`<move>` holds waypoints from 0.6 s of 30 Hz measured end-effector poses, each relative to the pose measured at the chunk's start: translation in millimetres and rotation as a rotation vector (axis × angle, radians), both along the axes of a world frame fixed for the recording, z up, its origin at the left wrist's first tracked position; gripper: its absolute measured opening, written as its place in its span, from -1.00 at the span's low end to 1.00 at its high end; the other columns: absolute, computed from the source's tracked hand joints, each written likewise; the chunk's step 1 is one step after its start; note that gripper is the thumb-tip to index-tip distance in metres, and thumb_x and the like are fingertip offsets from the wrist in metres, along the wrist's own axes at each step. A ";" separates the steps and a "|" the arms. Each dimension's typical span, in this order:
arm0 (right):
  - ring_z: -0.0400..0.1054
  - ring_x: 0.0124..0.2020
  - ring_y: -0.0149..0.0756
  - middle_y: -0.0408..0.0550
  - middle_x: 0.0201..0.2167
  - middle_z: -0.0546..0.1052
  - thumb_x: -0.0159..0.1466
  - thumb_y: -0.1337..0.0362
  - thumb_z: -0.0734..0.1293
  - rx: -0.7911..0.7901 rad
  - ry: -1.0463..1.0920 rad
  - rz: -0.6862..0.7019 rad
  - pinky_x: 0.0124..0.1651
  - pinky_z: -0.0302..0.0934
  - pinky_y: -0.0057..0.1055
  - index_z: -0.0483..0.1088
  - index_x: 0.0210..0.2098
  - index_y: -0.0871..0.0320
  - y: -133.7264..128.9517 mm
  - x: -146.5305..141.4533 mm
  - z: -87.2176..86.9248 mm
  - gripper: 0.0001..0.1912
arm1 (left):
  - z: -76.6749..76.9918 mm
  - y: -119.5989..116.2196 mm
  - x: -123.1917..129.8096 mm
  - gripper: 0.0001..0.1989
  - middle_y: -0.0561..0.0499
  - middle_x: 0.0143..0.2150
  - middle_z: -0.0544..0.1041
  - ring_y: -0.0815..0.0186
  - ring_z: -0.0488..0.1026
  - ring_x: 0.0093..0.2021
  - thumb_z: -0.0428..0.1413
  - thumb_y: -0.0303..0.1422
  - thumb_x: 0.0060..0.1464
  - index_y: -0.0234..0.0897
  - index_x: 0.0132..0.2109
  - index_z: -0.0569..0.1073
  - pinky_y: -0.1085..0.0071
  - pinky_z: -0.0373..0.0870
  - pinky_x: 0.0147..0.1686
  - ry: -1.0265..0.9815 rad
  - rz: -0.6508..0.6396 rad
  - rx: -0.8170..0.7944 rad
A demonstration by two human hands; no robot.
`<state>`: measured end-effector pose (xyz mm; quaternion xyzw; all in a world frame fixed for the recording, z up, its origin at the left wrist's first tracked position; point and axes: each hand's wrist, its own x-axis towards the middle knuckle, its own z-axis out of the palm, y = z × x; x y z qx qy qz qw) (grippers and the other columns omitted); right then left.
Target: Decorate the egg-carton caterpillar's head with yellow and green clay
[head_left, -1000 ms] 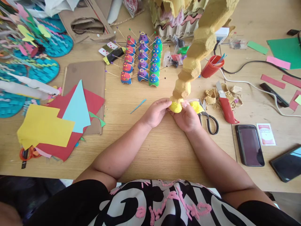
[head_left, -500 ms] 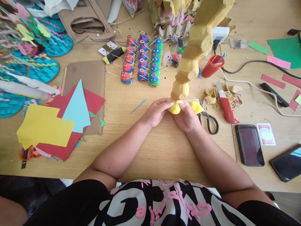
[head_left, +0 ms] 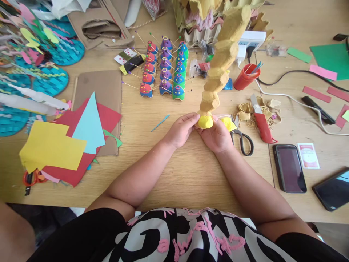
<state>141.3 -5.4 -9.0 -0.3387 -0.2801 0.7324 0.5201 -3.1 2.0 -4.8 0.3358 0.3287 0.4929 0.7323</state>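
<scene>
Between my hands is a long strip of tan egg-carton cups [head_left: 218, 67], its far end slanting up and away to the right. Bright yellow clay [head_left: 205, 122] covers the cup at its near end. My left hand [head_left: 182, 130] grips this end from the left, thumb against the clay. On the other side my right hand [head_left: 217, 135] is closed round the same end, its fingers partly hidden underneath. A second lump of yellow clay [head_left: 228, 124] lies just right of my right hand, beside black-handled scissors [head_left: 242, 142]. A thin blue tool [head_left: 160, 123] rests left of my left hand.
Rows of painted egg-cup figures [head_left: 165, 74] with pin-like sticks stand ahead. Coloured sheets [head_left: 54, 145] lie on cardboard [head_left: 95, 82] at left. To the right are a red-handled knife [head_left: 263, 125], a red cup [head_left: 245, 78], a power strip [head_left: 253, 38] and two phones [head_left: 289, 169].
The strip has tilted and turned; its far end has come lower and left, uncovering more of the power strip. The yellow-covered end now faces me more. Both hands keep their hold.
</scene>
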 end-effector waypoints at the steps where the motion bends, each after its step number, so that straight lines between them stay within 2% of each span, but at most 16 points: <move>1: 0.37 -0.26 -0.22 -0.14 -0.32 0.52 0.18 -0.19 0.60 -0.001 0.007 -0.004 -0.18 0.37 -0.24 0.50 -0.32 -0.02 -0.2 -0.3 0.5 -0.56 | -0.4 -0.4 0.2 -0.54 0.01 -0.33 0.62 0.24 0.59 -0.20 0.46 0.08 0.05 -0.24 -0.31 0.61 0.29 0.54 -0.11 0.000 0.010 0.009; 4: 0.36 -0.27 -0.25 -0.15 -0.33 0.51 0.17 -0.18 0.62 -0.007 0.010 -0.012 -0.19 0.37 -0.26 0.49 -0.33 -0.01 -0.9 -0.7 1.4 -0.56 | -0.5 -1.4 0.4 -0.51 0.04 -0.36 0.60 0.32 0.52 -0.30 0.49 0.10 -0.01 -0.24 -0.32 0.62 0.34 0.50 -0.21 -0.021 0.032 0.025; 6: 0.36 -0.28 -0.25 -0.16 -0.33 0.52 0.16 -0.18 0.63 -0.013 0.011 -0.015 -0.18 0.37 -0.26 0.49 -0.33 -0.01 -1.2 -0.8 1.5 -0.55 | 1.1 -1.9 0.6 -0.54 0.04 -0.36 0.60 0.31 0.52 -0.30 0.49 0.06 0.02 -0.25 -0.33 0.62 0.35 0.50 -0.21 -0.024 0.035 0.020; 10: 0.36 -0.28 -0.26 -0.17 -0.33 0.54 0.11 -0.15 0.67 -0.009 0.048 -0.013 -0.17 0.39 -0.28 0.51 -0.35 0.00 -1.4 -1.4 1.7 -0.55 | 6.3 -2.9 1.5 -0.66 -0.01 -0.32 0.64 0.17 0.63 -0.10 0.38 -0.09 0.20 -0.26 -0.34 0.60 0.25 0.57 -0.01 -0.024 0.058 -0.056; 12: 0.37 -0.27 -0.25 -0.17 -0.35 0.53 0.10 -0.12 0.68 0.005 0.055 -0.004 -0.15 0.41 -0.26 0.52 -0.36 0.01 -1.4 -2.1 2.0 -0.56 | 7.3 -2.8 1.6 -0.67 -0.03 -0.30 0.67 0.11 0.65 0.01 0.36 -0.11 0.22 -0.26 -0.35 0.59 0.19 0.58 0.09 -0.038 0.070 -0.072; 14: 0.38 -0.26 -0.24 -0.17 -0.38 0.52 0.10 -0.10 0.68 0.016 0.052 0.004 -0.11 0.44 -0.23 0.52 -0.37 0.01 -1.6 -2.7 2.1 -0.58 | 6.2 -2.3 1.1 -0.64 -0.02 -0.29 0.69 0.09 0.66 0.01 0.41 -0.05 0.14 -0.25 -0.36 0.61 0.19 0.58 0.09 -0.034 0.053 -0.042; 18: 0.43 -0.20 -0.18 -0.16 -0.38 0.51 0.11 -0.10 0.66 0.025 0.011 0.015 0.03 0.47 -0.14 0.47 -0.38 0.00 -2.0 -3.0 2.3 -0.57 | 2.1 -0.9 -0.6 -0.55 0.00 -0.31 0.69 0.17 0.63 -0.13 0.49 0.07 -0.05 -0.22 -0.31 0.68 0.24 0.55 -0.02 0.008 0.023 0.022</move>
